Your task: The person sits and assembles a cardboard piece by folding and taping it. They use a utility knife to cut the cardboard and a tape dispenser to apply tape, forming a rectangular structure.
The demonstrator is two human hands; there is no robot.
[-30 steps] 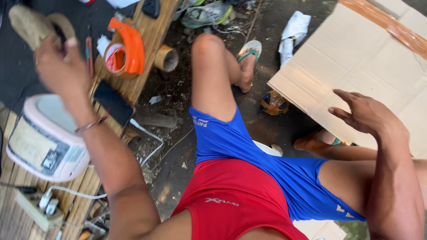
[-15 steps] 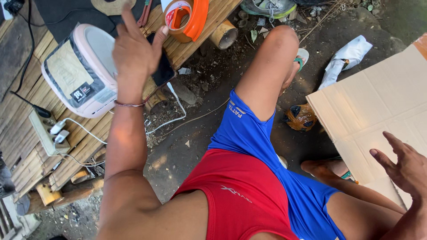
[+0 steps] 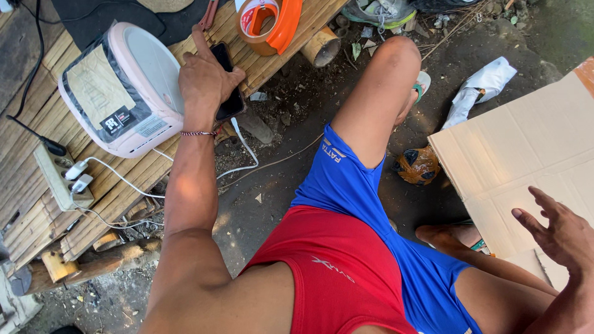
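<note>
black phone (image 3: 228, 93) lies at edge of bamboo counter (image 3: 124, 185), beside white appliance (image 3: 120, 86). our left hand (image 3: 204, 80) rests on phone, grip closing round it. our right hand (image 3: 560, 232) hovers, grip spread, over cardboard sheet (image 3: 526, 148). orange tape dispenser (image 3: 269, 21) sits near phone.

One view only, from the camera on my head. It looks steeply down over my chest and lap, tilted slightly forward, so my red shirt and blue shorts fill the lower centre at close range. My left arm runs up the frame's left side to my left hand (image 3: 207, 80), which lies on a black flat phone (image 3: 228, 83) on the slatted bamboo bench (image 3: 124, 185) at upper left. My right hand (image 3: 557, 232) enters at the lower right edge, over the flat brown cardboard sheet (image 3: 526, 148). The dirt ground (image 3: 278, 192) shows between them, farther off. No second view exists, so no shared area.
</note>
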